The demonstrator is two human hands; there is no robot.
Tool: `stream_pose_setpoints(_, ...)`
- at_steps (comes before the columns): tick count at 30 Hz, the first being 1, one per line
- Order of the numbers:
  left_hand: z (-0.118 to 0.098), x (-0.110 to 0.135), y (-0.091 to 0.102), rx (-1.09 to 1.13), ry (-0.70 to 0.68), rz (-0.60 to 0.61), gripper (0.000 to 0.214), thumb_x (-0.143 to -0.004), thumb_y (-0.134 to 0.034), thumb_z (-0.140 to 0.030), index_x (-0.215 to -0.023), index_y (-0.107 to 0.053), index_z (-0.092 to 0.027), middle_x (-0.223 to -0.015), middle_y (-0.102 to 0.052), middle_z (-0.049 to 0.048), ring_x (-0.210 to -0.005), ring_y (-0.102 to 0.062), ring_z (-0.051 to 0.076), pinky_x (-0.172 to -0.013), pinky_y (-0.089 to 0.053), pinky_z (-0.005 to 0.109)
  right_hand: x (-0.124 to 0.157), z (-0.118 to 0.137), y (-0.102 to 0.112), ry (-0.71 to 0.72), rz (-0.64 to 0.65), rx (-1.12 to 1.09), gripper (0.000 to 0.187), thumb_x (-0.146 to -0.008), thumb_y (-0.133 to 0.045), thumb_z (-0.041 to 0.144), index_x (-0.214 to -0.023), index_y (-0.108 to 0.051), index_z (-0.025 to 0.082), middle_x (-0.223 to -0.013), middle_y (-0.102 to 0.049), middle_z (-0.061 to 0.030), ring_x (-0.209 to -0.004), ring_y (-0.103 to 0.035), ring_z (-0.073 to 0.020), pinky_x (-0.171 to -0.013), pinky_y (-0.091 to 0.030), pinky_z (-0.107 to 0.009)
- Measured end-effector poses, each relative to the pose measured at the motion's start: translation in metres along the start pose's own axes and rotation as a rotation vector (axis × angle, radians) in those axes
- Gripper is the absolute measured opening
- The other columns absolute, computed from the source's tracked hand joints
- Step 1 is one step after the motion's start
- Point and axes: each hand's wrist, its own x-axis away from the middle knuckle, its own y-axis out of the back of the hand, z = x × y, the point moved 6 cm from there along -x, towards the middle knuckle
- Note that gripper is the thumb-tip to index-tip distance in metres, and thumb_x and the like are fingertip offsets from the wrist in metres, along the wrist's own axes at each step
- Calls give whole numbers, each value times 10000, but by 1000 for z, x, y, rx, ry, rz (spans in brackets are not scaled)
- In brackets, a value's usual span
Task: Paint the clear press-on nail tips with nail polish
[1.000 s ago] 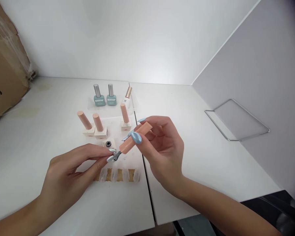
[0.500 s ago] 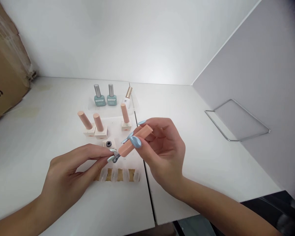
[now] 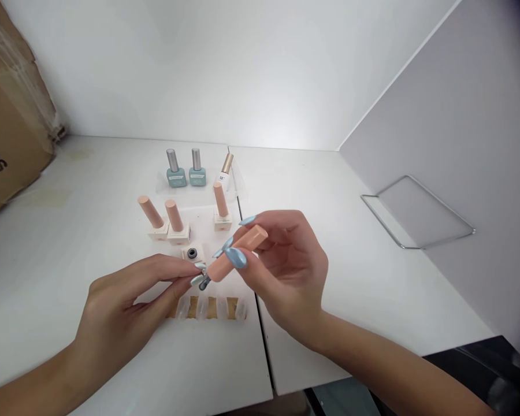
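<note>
Between the thumb and fingers of my right hand (image 3: 281,260) is the peach cap of a nail polish brush (image 3: 236,254), slanting down to the left. Its dark, polish-coated bristles reach the fingertips of my left hand (image 3: 143,300). Those fingertips are pinched on a tiny piece, mostly hidden, that looks like a clear false nail. Just behind them, an uncapped polish bottle (image 3: 192,254) shows a dark ring at its neck. Several clear false nails (image 3: 202,307) lie in a row on a brown strip (image 3: 212,308) in front of my hands, partly behind my left hand.
Two peach-capped bottles (image 3: 177,222) stand at left, another peach-capped bottle (image 3: 221,208) farther right. Behind, a clear tray (image 3: 162,188) holds two teal bottles (image 3: 175,176) and a gold-capped white bottle (image 3: 225,170). A cardboard box (image 3: 13,115) is far left; a metal wire frame (image 3: 390,222) is right.
The brush has tipped a little, its cap end lower and its bristles slightly shifted at my left fingertips. My right hand has moved slightly; my left hand is almost still.
</note>
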Motion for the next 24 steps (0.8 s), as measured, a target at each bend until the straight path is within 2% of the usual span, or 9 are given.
stream_pose_setpoints(5, 4, 5, -2, -8, 4, -15, 126, -962, -685, -234, -978, -752, -340, -911, -822, -67, -677, -744, 138, -567, -606, 214, 2, -9, 10, -158, -145, 64, 188, -941, -742, 203, -991, -587, 298, -715, -694, 91, -694, -762, -131, -680, -644, -319)
stream_pose_setpoints(9, 5, 6, -2, -2, -7, -22, 128, -962, -680, -237, -974, -748, -345, -890, -818, -77, -672, -743, 132, -542, -591, 199, 2, -7, 15, -157, -205, 118, 182, -942, -730, 206, -973, -576, 300, -694, -685, 91, -676, -765, -135, -727, -650, -345)
stream_pose_setpoints(12, 5, 5, -2, -5, 2, -15, 133, -959, -686, -228, -976, -750, -344, -857, -803, -83, -618, -713, 112, -513, -563, 190, 2, -6, 15, -131, -186, 66, 193, -913, -769, 217, -984, -609, 298, -760, -690, 74, -684, -741, -117, -680, -640, -311)
stream_pose_setpoints(17, 0, 0, -3, 9, -2, -20, 140, -946, -690, -213, -966, -757, -335, -809, -794, -83, -560, -682, 114, -521, -572, 215, 2, -5, 6, -71, -39, -11, 175, -915, -771, 189, -974, -636, 283, -762, -709, 71, -672, -717, -93, -609, -617, -256)
stream_pose_setpoints(21, 0, 1, -5, -1, -6, -16, 126, -955, -684, -223, -958, -749, -331, -809, -799, -77, -581, -702, 119, -477, -547, 200, 3, -11, 11, -155, -113, 38, 189, -918, -772, 215, -994, -617, 292, -761, -712, 72, -713, -752, -120, -678, -663, -296)
stream_pose_setpoints(24, 3, 4, -4, -6, -8, -24, 117, -967, -682, -240, -969, -748, -336, -868, -814, -79, -656, -735, 121, -547, -587, 185, 2, -10, 16, -150, -184, 95, 189, -936, -740, 213, -998, -586, 303, -721, -674, 92, -695, -760, -128, -792, -680, -357)
